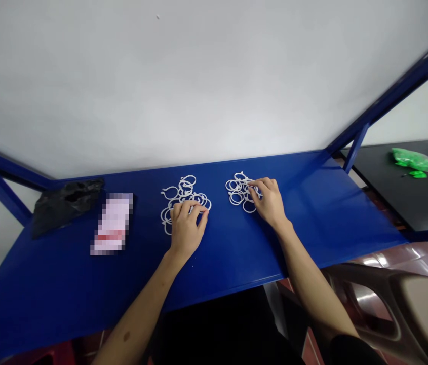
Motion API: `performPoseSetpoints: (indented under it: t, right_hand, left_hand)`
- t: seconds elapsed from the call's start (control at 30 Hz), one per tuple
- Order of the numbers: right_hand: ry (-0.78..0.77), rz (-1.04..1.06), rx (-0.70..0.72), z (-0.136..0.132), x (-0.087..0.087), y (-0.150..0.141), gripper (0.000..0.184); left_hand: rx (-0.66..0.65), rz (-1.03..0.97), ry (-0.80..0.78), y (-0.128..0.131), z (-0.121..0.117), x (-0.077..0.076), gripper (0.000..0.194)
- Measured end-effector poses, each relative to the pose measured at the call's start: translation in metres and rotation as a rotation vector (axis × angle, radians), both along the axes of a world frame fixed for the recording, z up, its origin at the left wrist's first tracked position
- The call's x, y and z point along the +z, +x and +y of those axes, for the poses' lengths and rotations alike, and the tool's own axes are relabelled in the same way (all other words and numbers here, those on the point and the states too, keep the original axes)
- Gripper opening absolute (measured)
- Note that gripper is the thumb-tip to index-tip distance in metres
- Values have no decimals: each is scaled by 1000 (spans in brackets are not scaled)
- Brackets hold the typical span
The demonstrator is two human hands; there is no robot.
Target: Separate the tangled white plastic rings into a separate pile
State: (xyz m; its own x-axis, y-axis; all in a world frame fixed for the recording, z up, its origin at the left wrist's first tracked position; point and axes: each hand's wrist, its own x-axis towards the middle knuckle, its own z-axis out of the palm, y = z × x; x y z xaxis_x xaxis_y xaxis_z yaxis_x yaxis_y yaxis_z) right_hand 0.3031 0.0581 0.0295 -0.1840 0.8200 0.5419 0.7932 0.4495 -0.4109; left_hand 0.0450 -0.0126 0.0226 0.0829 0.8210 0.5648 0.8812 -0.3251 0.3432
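on my feed the left hand (187,228) is narrow at the left ring pile (185,191), right hand (270,202) likewise at the right ring pile (238,188) on the table (221,253), can't tell if gripping, I'd tease rings apart singly

Thin white rings (237,188) with small tabs lie overlapping in two loose heaps (185,189) between the worktop's (232,253) front and back edges.

ring piles (185,189) (237,191): 2 — rings (195,180) overlapped, uncountable | hands (186,228) (270,203): 2 | bags (62,205) (413,159): 2 | tables (232,253) (419,197): 2
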Motion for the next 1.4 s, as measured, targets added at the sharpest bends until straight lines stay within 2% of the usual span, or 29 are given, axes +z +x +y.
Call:
performPoseSetpoints:
  t: [0.1, 0.2, 0.4, 0.5, 0.6, 0.7, 0.83, 1.0, 1.1, 1.27, 1.4]
  right_hand:
    - [0, 49, 27, -6, 0, -9, 21]
    - [-38, 96, 128, -14, -3, -22, 19]
    - [-283, 274, 358, -35, -4, -56, 24]
    - [-409, 449, 360, -43, -2, -69, 24]
    - [-446, 542, 324, -45, 0, -75, 19]
    - [-418, 540, 292, -44, 0, -74, 18]
    - [-348, 444, 277, -43, -3, -71, 17]
    - [-215, 318, 323, -45, -11, -73, 14]
    - [-145, 264, 343, -47, -16, -75, 11]
    - [-64, 147, 342, -52, -17, -79, 14]
    - [-77, 127, 322, -55, -14, -82, 17]
  left_hand:
    - [-3, -65, 13, 1, 0, 2, 8]
    - [-14, -106, 37, 2, -1, 5, 9]
    - [-97, -83, 89, 7, -6, 9, 11]
    - [-129, -48, 60, 10, -8, 6, 15]
    - [-154, -22, 36, 11, -9, 1, 15]
    - [-130, -60, 25, 11, -9, -1, 14]
    - [-7, -221, 10, 7, -5, 2, 20]
    - [-41, -453, -206, 3, 0, 6, 18]
    - [-7, -558, -283, 4, -1, 5, 20]
    - [58, -647, -318, 10, -7, 7, 21]
    - [88, -682, -302, 14, -11, 9, 22]
